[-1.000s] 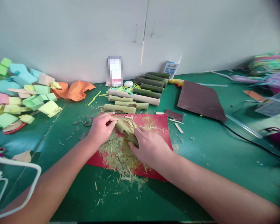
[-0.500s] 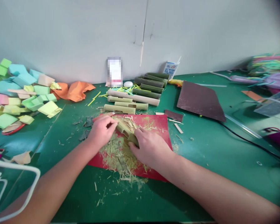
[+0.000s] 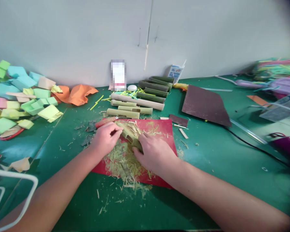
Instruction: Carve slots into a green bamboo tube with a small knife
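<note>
My right hand (image 3: 157, 151) is wrapped around the near end of a light green bamboo tube (image 3: 127, 132) with a notch cut in its side. The tube lies at a slant over a red sheet (image 3: 168, 135). At its far end my left hand (image 3: 105, 138) is closed in a pinch. Whatever is between those fingertips is hidden. Pale shavings and green dust (image 3: 125, 161) cover much of the sheet. Just beyond the left hand is a red-handled tool (image 3: 105, 121), partly covered, its kind unclear.
Behind the sheet lie several notched bamboo pieces (image 3: 123, 113) and darker green tubes (image 3: 151, 97). A brown board (image 3: 205, 104) with a black cord beside it is at right. Folded paper boxes (image 3: 26, 80) crowd the left. A white wire frame (image 3: 31, 193) stands front left.
The view has shifted slightly. Both hands keep nearly the same places on and beside the bamboo tube.
</note>
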The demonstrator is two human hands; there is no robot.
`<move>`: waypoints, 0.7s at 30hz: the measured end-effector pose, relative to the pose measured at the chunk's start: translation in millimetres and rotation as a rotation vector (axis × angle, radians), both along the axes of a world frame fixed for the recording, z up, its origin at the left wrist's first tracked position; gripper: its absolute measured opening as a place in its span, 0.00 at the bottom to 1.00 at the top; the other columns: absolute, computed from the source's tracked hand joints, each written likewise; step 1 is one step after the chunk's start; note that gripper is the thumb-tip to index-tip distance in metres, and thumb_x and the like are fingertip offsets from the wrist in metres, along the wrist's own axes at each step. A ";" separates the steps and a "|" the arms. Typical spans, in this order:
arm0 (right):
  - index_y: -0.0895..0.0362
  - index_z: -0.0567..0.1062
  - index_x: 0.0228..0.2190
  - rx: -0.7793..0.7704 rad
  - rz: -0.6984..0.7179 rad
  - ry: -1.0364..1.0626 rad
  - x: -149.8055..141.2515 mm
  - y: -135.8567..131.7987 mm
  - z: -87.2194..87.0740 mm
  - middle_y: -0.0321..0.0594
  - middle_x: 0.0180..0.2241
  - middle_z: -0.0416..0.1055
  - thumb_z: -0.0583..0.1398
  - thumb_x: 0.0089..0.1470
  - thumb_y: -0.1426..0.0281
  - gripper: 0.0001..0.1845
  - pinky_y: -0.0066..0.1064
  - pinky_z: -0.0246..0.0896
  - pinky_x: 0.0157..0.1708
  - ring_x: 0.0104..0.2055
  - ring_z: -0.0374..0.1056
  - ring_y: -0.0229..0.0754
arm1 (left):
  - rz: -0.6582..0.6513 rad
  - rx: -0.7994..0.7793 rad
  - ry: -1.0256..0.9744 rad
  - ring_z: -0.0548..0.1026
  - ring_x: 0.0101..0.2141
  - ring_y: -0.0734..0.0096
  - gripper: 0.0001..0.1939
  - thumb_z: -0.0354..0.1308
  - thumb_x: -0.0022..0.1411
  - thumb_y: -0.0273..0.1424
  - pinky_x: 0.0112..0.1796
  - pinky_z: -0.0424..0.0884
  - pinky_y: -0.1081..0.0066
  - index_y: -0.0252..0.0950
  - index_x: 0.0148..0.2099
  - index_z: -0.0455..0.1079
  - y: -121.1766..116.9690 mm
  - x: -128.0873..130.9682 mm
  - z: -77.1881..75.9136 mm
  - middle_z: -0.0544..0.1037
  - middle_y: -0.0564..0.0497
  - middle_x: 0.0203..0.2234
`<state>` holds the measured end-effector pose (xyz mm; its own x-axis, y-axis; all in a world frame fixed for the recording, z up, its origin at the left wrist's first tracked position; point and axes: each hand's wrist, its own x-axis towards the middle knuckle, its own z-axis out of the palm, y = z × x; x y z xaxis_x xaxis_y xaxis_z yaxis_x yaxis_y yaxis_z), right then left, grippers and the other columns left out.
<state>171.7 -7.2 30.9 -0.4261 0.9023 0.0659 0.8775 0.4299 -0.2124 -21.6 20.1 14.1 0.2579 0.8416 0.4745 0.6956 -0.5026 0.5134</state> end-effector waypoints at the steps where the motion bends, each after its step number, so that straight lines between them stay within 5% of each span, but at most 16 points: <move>1: 0.57 0.68 0.31 0.001 -0.008 -0.004 0.0 0.0 0.0 0.40 0.29 0.69 0.53 0.53 0.63 0.10 0.31 0.49 0.24 0.29 0.66 0.41 | 0.020 0.018 0.003 0.73 0.33 0.68 0.05 0.54 0.59 0.27 0.37 0.68 0.67 0.35 0.33 0.71 0.0 0.2 0.0 0.75 0.49 0.30; 6: 0.57 0.68 0.31 0.001 0.014 -0.007 0.1 -0.1 0.0 0.40 0.30 0.69 0.53 0.53 0.64 0.10 0.31 0.49 0.24 0.29 0.66 0.41 | -0.039 -0.024 0.001 0.73 0.32 0.69 0.05 0.54 0.59 0.27 0.35 0.69 0.69 0.35 0.34 0.71 0.5 2.1 0.0 0.75 0.49 0.30; 10: 0.58 0.69 0.31 -0.006 -0.017 -0.005 0.4 0.2 -0.2 0.41 0.29 0.70 0.52 0.53 0.63 0.11 0.31 0.47 0.23 0.28 0.66 0.40 | 0.058 0.056 0.007 0.73 0.32 0.67 0.05 0.55 0.58 0.28 0.37 0.69 0.67 0.35 0.31 0.71 3.8 0.6 0.0 0.76 0.49 0.28; 14: 0.58 0.69 0.31 -0.010 0.001 0.012 0.7 0.5 0.1 0.40 0.29 0.69 0.54 0.52 0.64 0.10 0.31 0.48 0.24 0.28 0.65 0.40 | -0.025 -0.019 0.006 0.73 0.33 0.69 0.05 0.54 0.59 0.27 0.36 0.69 0.68 0.35 0.32 0.71 3.1 -0.6 -0.2 0.76 0.49 0.30; 18: 0.57 0.69 0.31 -0.006 -0.018 0.011 1.0 0.6 0.8 0.40 0.29 0.70 0.53 0.52 0.63 0.10 0.31 0.47 0.23 0.29 0.66 0.40 | 0.067 0.038 -0.003 0.73 0.32 0.68 0.05 0.55 0.59 0.28 0.36 0.69 0.67 0.35 0.31 0.71 2.5 -1.5 -0.3 0.76 0.49 0.29; 21: 0.57 0.69 0.30 -0.016 -0.006 0.008 1.0 0.8 1.5 0.39 0.29 0.70 0.54 0.52 0.63 0.10 0.31 0.47 0.23 0.29 0.66 0.40 | -0.006 -0.003 -0.002 0.73 0.33 0.68 0.05 0.54 0.59 0.28 0.35 0.69 0.68 0.35 0.33 0.70 0.3 0.8 -0.1 0.76 0.49 0.30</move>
<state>172.7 -6.4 32.4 -0.4203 0.9057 0.0546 0.8782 0.4212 -0.2267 -20.8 20.4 14.0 0.2618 0.8417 0.4722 0.6920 -0.5047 0.5161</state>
